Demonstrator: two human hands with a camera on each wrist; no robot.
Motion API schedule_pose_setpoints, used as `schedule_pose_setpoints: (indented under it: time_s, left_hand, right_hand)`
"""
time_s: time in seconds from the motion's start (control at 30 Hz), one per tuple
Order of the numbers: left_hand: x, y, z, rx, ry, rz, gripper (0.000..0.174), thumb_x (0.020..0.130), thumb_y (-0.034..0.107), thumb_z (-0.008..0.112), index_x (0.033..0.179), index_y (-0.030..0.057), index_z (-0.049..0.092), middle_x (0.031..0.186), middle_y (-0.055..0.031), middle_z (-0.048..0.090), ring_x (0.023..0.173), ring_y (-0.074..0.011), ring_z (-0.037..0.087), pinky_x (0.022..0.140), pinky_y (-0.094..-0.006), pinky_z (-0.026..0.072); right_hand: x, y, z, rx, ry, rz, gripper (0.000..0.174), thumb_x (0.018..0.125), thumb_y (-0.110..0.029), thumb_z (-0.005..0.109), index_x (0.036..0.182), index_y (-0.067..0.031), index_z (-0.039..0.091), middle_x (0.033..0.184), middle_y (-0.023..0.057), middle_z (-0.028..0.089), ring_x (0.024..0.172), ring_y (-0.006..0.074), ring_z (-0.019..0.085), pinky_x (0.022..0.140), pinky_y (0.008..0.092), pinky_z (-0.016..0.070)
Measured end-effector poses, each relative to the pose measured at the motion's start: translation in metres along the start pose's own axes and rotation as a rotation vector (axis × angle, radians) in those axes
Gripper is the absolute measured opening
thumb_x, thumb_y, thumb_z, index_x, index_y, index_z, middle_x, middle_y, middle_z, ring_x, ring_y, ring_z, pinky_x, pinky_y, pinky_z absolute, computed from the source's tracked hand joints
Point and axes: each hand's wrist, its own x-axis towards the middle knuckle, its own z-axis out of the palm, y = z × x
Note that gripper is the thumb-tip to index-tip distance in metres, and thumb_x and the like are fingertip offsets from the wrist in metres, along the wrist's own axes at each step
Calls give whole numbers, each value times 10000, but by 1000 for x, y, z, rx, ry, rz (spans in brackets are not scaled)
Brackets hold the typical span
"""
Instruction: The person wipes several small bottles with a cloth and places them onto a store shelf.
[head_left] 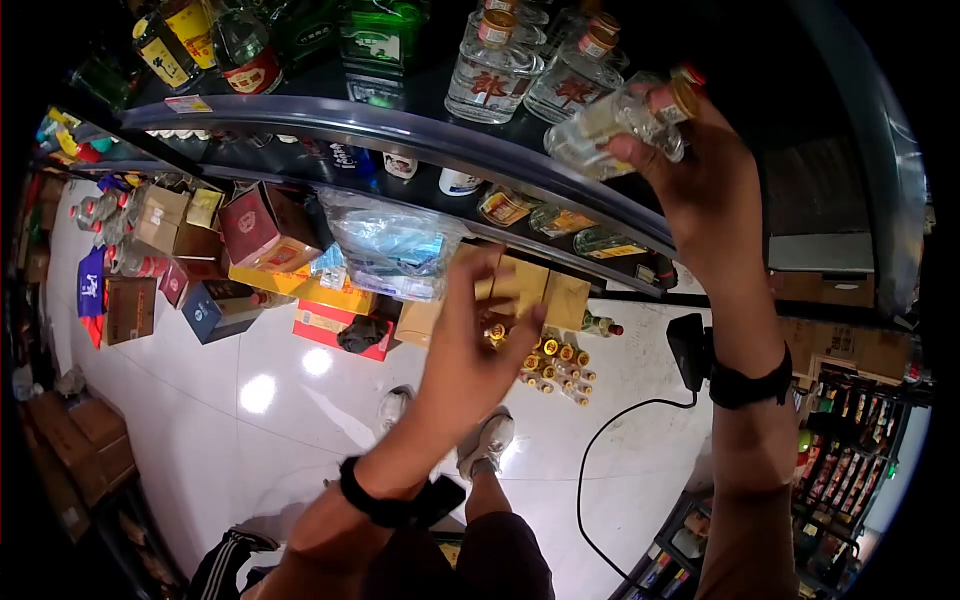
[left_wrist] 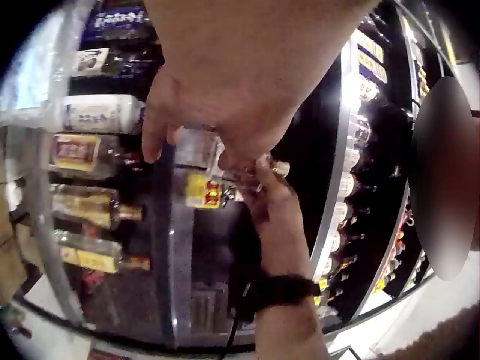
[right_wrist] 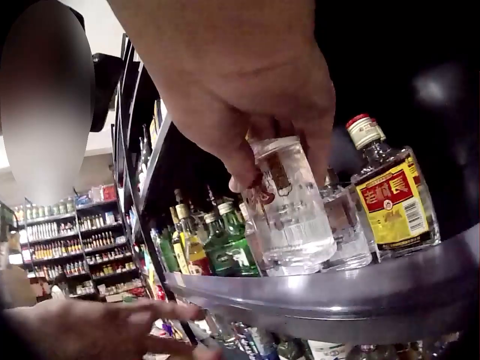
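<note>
My right hand [head_left: 705, 185] grips a clear glass liquor bottle [head_left: 605, 130] round its upper part, tilted in the head view at the edge of the upper shelf [head_left: 400, 122]. In the right wrist view the bottle [right_wrist: 296, 214] has red lettering, and its base is close over the shelf edge. Beside it stand similar clear bottles [head_left: 490, 80] with gold caps. To its right in that view is a flat bottle [right_wrist: 394, 199] with a yellow and red label. My left hand [head_left: 470, 345] holds nothing, fingers apart and slightly bent, in the air before the lower shelf.
Bottles lie on the lower shelf [head_left: 545, 240]. On the floor are cartons [head_left: 270, 230], a plastic-wrapped pack [head_left: 395, 250] and a cluster of small gold-capped bottles [head_left: 560, 370]. A black cable [head_left: 590, 480] hangs from the right wrist's device. Green bottles [right_wrist: 232, 240] stand further along the upper shelf.
</note>
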Motion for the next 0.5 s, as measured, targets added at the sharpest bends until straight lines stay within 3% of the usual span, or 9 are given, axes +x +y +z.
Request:
schedule_pose_setpoints:
  time_s: [0.07,0.13,0.2,0.23,0.37,0.5]
  left_hand:
    - [-37,-19,-9,86,-83,-216,569,849,-48,601,1332,66,322,1222,-83,469,981,-166,594,797,-267,509]
    - [-73,-55,-12,134,-36,-380,531,847,-32,616,1304,70,366,1184,-68,495,963,-145,598,789,-274,501]
    - [-103,-76,-17,118,-21,-450,469,841,87,678,1243,40,442,1162,-108,510,917,-196,613,744,-284,508]
    - [-115,-79,-18,127,-32,-458,463,839,94,682,1237,43,451,1154,-108,517,898,-189,620,731,-287,510]
    - [-134,-83,-22,178,-42,-482,370,851,117,667,1172,38,501,1075,-108,560,834,-165,625,687,-277,504]
    - [-126,-72,-32,278,-70,-461,248,863,112,643,1083,44,552,1029,-94,571,808,-154,617,679,-272,500]
  right_hand:
    - [8,4,9,79,83,29,344,812,-109,743,1074,38,574,985,102,653,907,121,595,803,262,472]
    - [13,6,17,-13,100,24,344,806,-107,750,1062,36,571,986,92,654,913,118,592,809,252,468]
    - [16,16,26,-6,128,6,355,803,-113,753,1070,31,569,1006,96,657,925,128,595,821,253,467]
    - [20,26,33,-11,194,-129,377,773,-142,768,1084,-22,594,998,152,678,898,228,662,771,306,501]
    - [22,29,47,-155,218,-40,419,732,-186,797,1063,-19,602,1012,168,669,893,287,626,802,344,491]
    - [26,25,52,-371,213,-51,441,736,-172,806,1087,0,603,1038,121,611,903,210,598,808,295,477]
